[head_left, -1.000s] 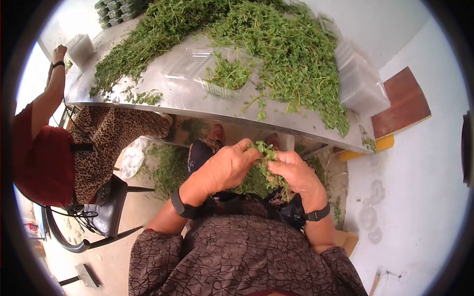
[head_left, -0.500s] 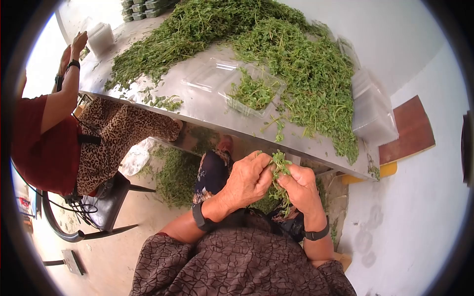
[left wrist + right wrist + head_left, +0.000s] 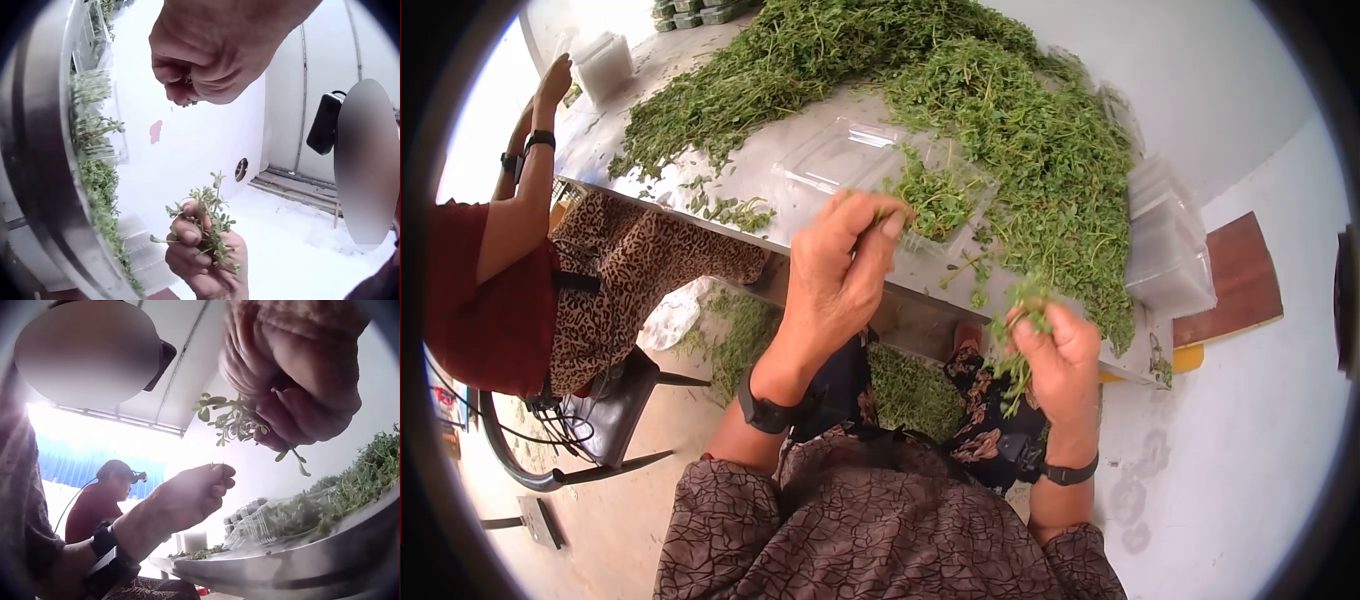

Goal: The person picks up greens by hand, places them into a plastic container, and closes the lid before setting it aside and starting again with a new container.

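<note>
My right hand grips a small bunch of leafy green sprigs with thumb and curled fingers. Stems and round leaves stick out on both sides of its fingers in the left wrist view. Apart from it, my left hand is raised at the table's front edge, thumb against curled fingers, pinching a small bit of greenery that is mostly hidden. Just behind the left hand in the head view stands a clear plastic box with picked sprigs in it, its lid folded out to the left.
Large heaps of greens cover much of the metal table. Stacked clear containers stand at its right end. Another person in a dark red top sits at the left by a black chair. More greens lie below the table.
My hands, together at the bunch before, have parted. The left went up and left toward the plastic box with a small bit; the right moved right, keeping the bunch.
</note>
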`<state>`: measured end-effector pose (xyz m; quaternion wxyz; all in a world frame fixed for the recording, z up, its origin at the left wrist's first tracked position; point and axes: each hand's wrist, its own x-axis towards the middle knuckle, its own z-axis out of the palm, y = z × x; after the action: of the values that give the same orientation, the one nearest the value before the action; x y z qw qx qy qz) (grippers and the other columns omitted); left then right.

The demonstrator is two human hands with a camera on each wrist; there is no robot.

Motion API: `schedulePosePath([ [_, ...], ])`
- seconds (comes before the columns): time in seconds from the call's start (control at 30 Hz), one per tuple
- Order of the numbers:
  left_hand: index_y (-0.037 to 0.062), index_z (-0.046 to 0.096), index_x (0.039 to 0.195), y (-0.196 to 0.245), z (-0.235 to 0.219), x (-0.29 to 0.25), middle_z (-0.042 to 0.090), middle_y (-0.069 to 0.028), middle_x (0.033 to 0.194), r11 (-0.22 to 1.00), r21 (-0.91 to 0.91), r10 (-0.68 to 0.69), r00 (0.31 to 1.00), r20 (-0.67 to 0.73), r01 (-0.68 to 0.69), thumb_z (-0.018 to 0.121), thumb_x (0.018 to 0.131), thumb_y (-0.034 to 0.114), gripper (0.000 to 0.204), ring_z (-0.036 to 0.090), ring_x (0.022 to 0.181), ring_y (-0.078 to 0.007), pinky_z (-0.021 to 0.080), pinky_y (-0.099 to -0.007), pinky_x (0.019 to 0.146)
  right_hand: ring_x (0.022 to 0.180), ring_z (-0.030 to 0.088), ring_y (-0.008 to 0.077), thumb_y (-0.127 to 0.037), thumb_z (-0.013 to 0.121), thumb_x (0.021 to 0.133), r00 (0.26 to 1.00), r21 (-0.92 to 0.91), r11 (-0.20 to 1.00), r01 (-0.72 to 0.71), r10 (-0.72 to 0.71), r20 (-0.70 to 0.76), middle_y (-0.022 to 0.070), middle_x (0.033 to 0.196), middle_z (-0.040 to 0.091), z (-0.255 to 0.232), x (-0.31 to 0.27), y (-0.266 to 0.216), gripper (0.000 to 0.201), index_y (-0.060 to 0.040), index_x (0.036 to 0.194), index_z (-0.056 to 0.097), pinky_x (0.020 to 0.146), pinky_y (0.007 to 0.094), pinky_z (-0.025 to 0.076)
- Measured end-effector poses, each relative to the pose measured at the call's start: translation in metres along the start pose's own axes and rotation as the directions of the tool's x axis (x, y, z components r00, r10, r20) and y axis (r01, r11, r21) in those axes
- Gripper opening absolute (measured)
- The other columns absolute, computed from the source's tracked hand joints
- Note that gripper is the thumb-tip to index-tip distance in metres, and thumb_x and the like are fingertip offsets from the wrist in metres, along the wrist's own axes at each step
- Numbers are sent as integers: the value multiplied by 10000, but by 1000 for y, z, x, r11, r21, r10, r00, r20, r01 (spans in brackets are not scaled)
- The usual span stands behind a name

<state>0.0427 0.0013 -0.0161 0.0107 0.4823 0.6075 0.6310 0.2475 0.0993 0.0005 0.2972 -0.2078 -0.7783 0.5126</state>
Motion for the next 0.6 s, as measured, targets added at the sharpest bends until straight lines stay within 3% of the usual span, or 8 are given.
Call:
schedulePosePath([
  [0.13,36,598,1107,-5,7,32,601,-112,909,955,212,204,978,48,-209,565,882,35,228,597,746,-202,481,-292,645,680,522,66,-76,531,926,996,2,1000,-7,7,-88,5,743,585,-7,30,-11,108,13,939,590,603,217,419],
  [0.2,87,564,1229,-14,15,39,541,-207,1194,971,218,61,986,156,-95,567,860,26,375,582,1029,-336,494,-395,817,684,529,69,-72,525,928,995,-38,998,-42,38,-90,15,751,597,-11,45,-19,105,15,949,580,603,220,422],
  [0.23,131,509,1316,-25,17,38,375,-238,1404,923,347,106,975,196,-170,548,868,29,462,490,1194,-399,451,-444,932,686,530,68,-66,523,926,993,-38,997,-73,69,-100,21,756,601,-12,52,-20,103,15,956,580,599,219,421],
  [0.37,118,548,1280,-32,16,31,348,-234,1436,901,384,139,973,184,-201,531,874,20,417,462,1243,-377,441,-415,960,681,532,68,-38,525,911,987,-117,987,-110,94,-130,36,768,609,-11,81,-24,94,17,964,580,571,226,414],
  [0.4,102,573,1249,-30,13,31,357,-226,1436,946,277,132,980,149,-169,525,875,16,387,458,1254,-366,439,-412,969,674,531,69,-30,526,904,990,-181,982,-52,27,-136,37,767,609,-10,89,-22,93,16,964,581,557,232,411],
  [0.47,86,597,1219,-31,8,29,366,-218,1435,976,169,122,986,116,-141,520,876,11,359,454,1265,-354,436,-408,978,677,538,74,-18,534,889,984,-158,978,-136,115,-134,48,762,607,-5,101,-27,90,25,954,580,559,247,419],
  [0.53,6,616,1113,-32,4,22,408,-260,1383,978,137,160,987,-12,-156,540,849,-9,276,479,1222,-403,446,-421,931,675,555,100,-28,558,870,997,-304,952,37,-55,-51,82,777,625,-2,114,-18,104,26,954,584,569,258,425],
  [0.6,-15,614,1094,-36,2,15,449,-241,1357,972,166,173,984,-42,-164,537,842,-18,264,522,1188,-377,462,-409,915,693,612,179,-50,573,847,996,-413,909,61,-79,-27,142,836,654,5,122,-16,188,5,1024,607,637,302,474],
])
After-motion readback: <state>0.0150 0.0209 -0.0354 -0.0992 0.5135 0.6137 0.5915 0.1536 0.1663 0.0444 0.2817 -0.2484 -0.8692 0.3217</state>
